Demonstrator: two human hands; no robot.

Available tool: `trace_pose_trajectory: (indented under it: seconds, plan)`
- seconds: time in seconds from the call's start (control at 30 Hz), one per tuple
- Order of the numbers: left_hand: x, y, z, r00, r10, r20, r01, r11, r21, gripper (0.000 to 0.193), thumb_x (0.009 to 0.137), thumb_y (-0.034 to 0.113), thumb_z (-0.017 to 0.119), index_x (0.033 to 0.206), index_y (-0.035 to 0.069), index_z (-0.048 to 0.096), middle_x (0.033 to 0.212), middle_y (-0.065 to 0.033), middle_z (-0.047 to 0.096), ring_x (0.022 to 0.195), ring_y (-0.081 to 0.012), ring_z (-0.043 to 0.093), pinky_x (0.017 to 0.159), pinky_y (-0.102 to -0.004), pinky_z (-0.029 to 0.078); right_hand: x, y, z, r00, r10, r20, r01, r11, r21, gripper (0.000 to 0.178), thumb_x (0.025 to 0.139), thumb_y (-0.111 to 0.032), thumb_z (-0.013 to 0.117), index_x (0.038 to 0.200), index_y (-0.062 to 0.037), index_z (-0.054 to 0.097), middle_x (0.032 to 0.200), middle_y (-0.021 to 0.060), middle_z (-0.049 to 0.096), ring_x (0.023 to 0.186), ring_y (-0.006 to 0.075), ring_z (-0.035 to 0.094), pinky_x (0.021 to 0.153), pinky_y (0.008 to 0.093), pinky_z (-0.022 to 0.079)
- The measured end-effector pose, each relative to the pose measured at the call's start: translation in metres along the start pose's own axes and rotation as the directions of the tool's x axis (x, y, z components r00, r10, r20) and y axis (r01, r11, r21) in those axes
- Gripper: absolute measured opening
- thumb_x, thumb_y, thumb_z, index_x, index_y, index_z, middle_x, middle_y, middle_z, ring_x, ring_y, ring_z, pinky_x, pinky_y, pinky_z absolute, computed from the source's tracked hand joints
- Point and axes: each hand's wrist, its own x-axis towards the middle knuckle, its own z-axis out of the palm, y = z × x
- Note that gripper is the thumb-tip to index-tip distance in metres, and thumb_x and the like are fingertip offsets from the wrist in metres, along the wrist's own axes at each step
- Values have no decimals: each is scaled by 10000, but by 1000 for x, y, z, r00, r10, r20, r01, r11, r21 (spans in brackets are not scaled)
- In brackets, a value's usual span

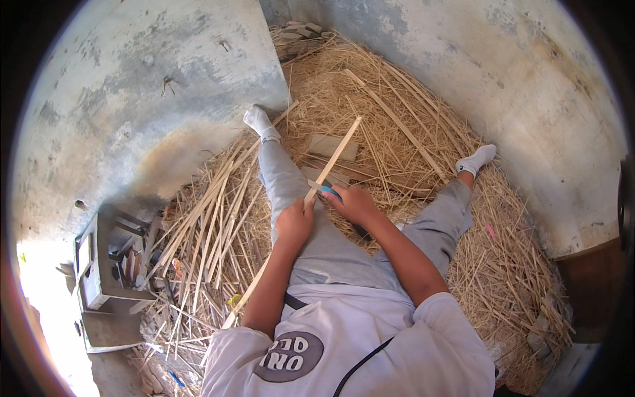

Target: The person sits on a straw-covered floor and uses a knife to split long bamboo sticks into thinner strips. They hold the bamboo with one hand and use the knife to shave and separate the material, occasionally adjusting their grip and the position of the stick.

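Note:
My left hand is closed round a long pale strip of split bamboo, which slants up and away past my left thigh. Its lower end seems to come out beneath my left forearm, toward my side. In my right hand is a knife with a blue handle. The knife's blade lies across the strip just beyond my left fingers, appearing to touch it. Both hands are close together above my left thigh.
Thin shavings cover the floor around my outstretched legs. Long strips lie piled at my left, near a grey box-like stand with things inside. A flat board lies between my feet. Worn plaster walls enclose the far side.

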Motion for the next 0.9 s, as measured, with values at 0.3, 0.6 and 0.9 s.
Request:
trace_pose_trajectory:
  seconds: [0.3, 0.6, 0.9]
  plan:
    - [-3, 6, -3, 999, 21, 39, -22, 999, 34, 455, 984, 483, 569, 915, 41, 657, 830, -269, 688, 822, -477, 674, 737, -553, 516, 5, 28, 0, 992, 99, -77, -104, 992, -72, 567, 1007, -598, 449, 1142, -105, 694, 784, 207, 691, 755, 408, 686, 685, 502, 537]
    - [-15, 10, -10, 987, 133, 90, -144, 980, 134, 409, 970, 453, 593, 890, 56, 649, 772, -224, 690, 753, -440, 681, 689, -541, 527, 10, 100, -13, 854, 490, -176, -466, 870, 160, 604, 1010, -611, 431, 1039, -80, 718, 859, 213, 689, 860, 385, 677, 768, 491, 512]
    - [-10, 8, -4, 957, 270, 110, -283, 950, 134, 393, 989, 418, 572, 836, 65, 651, 765, -189, 692, 731, -405, 683, 661, -523, 526, -5, 157, -19, 802, 590, -96, -506, 755, 417, 711, 987, -663, 460, 1177, -26, 711, 869, 191, 700, 850, 331, 683, 791, 444, 516]
